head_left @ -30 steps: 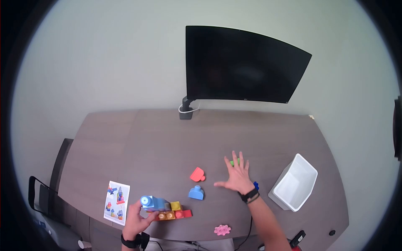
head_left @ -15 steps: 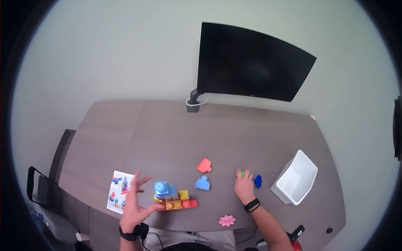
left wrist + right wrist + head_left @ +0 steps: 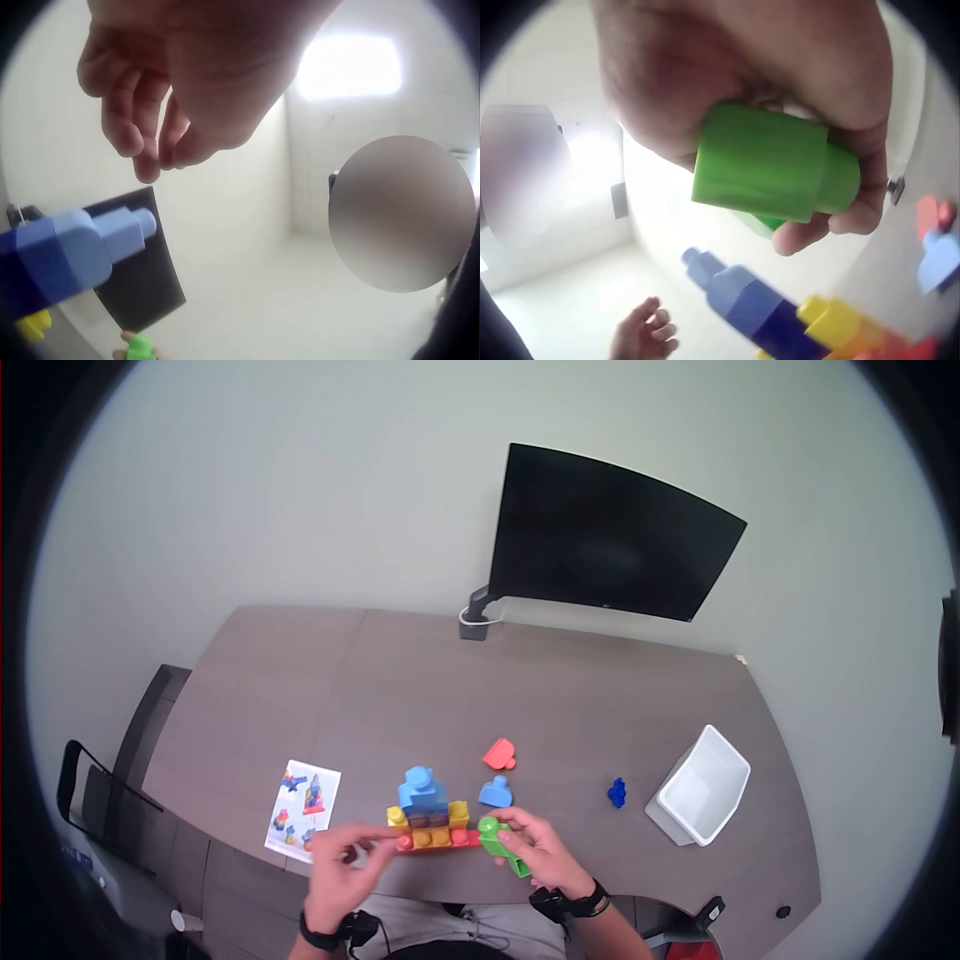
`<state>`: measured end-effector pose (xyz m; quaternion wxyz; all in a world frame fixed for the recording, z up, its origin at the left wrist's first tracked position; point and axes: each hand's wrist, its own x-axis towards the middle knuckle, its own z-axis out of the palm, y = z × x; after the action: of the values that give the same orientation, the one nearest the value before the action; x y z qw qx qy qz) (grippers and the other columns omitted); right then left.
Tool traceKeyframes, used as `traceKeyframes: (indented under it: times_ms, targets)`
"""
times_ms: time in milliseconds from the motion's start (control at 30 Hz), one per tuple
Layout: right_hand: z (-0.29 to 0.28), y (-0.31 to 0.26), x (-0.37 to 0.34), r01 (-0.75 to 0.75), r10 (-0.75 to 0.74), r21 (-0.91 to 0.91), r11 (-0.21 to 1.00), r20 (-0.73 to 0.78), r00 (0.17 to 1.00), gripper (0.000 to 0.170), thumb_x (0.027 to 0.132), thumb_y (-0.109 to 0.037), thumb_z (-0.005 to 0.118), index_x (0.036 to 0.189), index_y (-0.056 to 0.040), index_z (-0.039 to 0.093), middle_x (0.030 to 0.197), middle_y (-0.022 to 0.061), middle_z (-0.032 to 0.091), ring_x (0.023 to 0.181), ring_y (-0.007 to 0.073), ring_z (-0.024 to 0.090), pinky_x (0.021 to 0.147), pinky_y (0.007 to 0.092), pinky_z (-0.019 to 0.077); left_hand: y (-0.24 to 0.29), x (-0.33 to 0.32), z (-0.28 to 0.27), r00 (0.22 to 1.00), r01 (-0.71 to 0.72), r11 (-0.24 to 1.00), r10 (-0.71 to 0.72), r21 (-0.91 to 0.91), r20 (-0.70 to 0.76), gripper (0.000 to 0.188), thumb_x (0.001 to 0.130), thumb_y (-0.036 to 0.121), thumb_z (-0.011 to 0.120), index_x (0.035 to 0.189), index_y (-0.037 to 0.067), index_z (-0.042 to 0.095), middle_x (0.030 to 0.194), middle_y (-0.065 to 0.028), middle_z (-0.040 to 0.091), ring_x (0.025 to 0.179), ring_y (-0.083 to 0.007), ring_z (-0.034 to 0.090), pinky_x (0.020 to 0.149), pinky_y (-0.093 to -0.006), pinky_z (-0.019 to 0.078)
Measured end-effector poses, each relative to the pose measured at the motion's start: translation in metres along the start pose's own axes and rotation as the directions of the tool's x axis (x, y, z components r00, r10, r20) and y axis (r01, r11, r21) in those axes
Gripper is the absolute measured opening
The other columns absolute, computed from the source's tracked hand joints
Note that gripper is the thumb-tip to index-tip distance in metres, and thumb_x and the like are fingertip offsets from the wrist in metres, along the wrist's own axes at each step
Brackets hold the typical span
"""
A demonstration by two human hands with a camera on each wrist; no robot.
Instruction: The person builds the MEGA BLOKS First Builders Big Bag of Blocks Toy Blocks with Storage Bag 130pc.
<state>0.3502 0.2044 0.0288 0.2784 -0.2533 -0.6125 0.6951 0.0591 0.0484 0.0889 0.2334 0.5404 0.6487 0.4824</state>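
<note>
My right hand [image 3: 545,852] grips a green building block [image 3: 491,832], held at the right end of a block assembly. In the right wrist view this green block [image 3: 761,165] shows a round stud, with more green behind it. The assembly has a red base [image 3: 466,839], orange blocks [image 3: 431,837], yellow blocks [image 3: 458,815] and a blue tower [image 3: 423,796] standing upright. By its left end, my left hand [image 3: 343,872] has loosely bent fingers; nothing shows between them in the left wrist view.
Behind the assembly lie a light blue block [image 3: 495,792] and a coral-red block [image 3: 500,754]. A dark blue piece [image 3: 617,793] sits toward the white bin [image 3: 655,809] at right. A picture sheet [image 3: 302,809] lies at left; a monitor [image 3: 615,535] stands behind.
My right hand has picked up the green block and brought it left and nearer, to the assembly. The left hand let go of the assembly, opened wide, then drew its fingers in beside it.
</note>
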Motion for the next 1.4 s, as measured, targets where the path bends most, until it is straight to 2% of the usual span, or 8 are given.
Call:
traceKeyframes:
  times_ms: [300,600,800,900,1000,1100,1233,1400]
  targets:
    - [0.078,0.002,0.008,-0.076,0.081,-0.190,0.979,0.016,0.997,0.040,0.117,-0.021,0.066,0.150,0.0004,0.068,0.114,0.0091,0.079,0.096,0.0119,0.074,0.082,0.0288,0.0600,-0.010,-0.008,0.036,0.976,0.166,0.983,-0.153,-0.079,0.154,0.044,0.087,0.018,0.099,0.124,0.002,0.082,0.110,-0.0074,0.085,0.086,-0.0111,0.078,0.068,-0.0248,0.0570]
    - [0.101,0.028,0.009,0.191,-0.234,-0.377,0.906,-0.072,0.970,0.035,0.116,-0.021,0.065,0.141,0.0022,0.075,0.104,0.0185,0.081,0.079,0.0239,0.075,0.080,0.0378,0.0611,-0.050,-0.017,0.033,0.954,0.262,0.906,-0.190,-0.333,0.233,0.039,0.088,0.009,0.099,0.120,-0.003,0.082,0.110,-0.0078,0.085,0.099,-0.0128,0.080,0.088,-0.0275,0.0634]
    - [0.099,0.035,-0.002,-0.332,0.314,-0.260,0.907,-0.110,0.943,0.033,0.115,-0.017,0.062,0.141,0.0001,0.075,0.088,0.0128,0.078,0.081,0.0220,0.076,0.082,0.0379,0.0602,-0.066,-0.018,0.028,0.945,0.297,0.878,-0.215,-0.377,0.245,0.044,0.087,0.005,0.098,0.126,-0.004,0.079,0.115,-0.0108,0.084,0.105,-0.0158,0.081,0.096,-0.0319,0.0651]
    - [0.080,0.057,-0.012,-0.294,0.254,-0.210,0.932,-0.197,0.947,0.051,0.110,-0.015,0.066,0.159,-0.0003,0.057,0.096,0.0133,0.074,0.089,0.0253,0.075,0.086,0.0407,0.0595,-0.061,-0.014,0.017,0.967,0.255,0.852,-0.218,-0.458,0.133,0.046,0.087,0.003,0.097,0.128,-0.003,0.077,0.119,-0.0116,0.082,0.108,-0.0185,0.081,0.101,-0.0351,0.0648]
    - [0.070,0.033,-0.015,-0.084,-0.034,-0.525,0.847,-0.211,0.977,0.073,0.102,-0.012,0.074,0.164,0.0002,0.037,0.110,0.0171,0.069,0.103,0.0296,0.072,0.095,0.0436,0.0574,-0.075,-0.003,0.011,0.989,0.092,0.914,-0.129,-0.396,-0.069,0.044,0.085,0.000,0.097,0.125,-0.002,0.079,0.118,-0.0100,0.079,0.111,-0.0208,0.080,0.101,-0.0351,0.0637]
    - [0.056,0.033,-0.016,-0.105,-0.079,-0.586,0.804,-0.279,0.957,0.082,0.094,-0.005,0.079,0.161,-0.0015,0.032,0.119,0.0141,0.066,0.112,0.0276,0.070,0.103,0.0422,0.0551,-0.073,0.015,0.006,0.984,-0.020,0.994,0.000,-0.107,-0.180,0.041,0.081,0.000,0.098,0.118,-0.001,0.082,0.117,-0.0107,0.078,0.109,-0.0205,0.078,0.099,-0.0338,0.0625]
    - [0.057,0.010,0.007,-0.148,-0.100,-0.510,0.847,-0.427,0.899,0.065,0.090,0.003,0.083,0.146,-0.0017,0.050,0.126,0.0220,0.070,0.119,0.0311,0.071,0.105,0.0441,0.0557,-0.070,0.033,0.011,0.984,-0.059,0.998,0.058,-0.001,-0.166,0.040,0.079,0.003,0.098,0.116,0.001,0.085,0.116,-0.0114,0.079,0.108,-0.0235,0.076,0.098,-0.0363,0.0605]
    - [0.051,0.007,0.039,0.083,-0.381,-0.818,0.570,-0.174,0.908,0.071,0.089,0.009,0.077,0.154,-0.0020,0.051,0.136,0.0268,0.066,0.131,0.0428,0.062,0.114,0.0512,0.0502,-0.069,0.041,0.022,0.996,-0.053,0.998,0.052,-0.018,-0.073,0.039,0.082,0.005,0.097,0.119,0.003,0.085,0.118,-0.0117,0.080,0.110,-0.0259,0.078,0.098,-0.0382,0.0612]
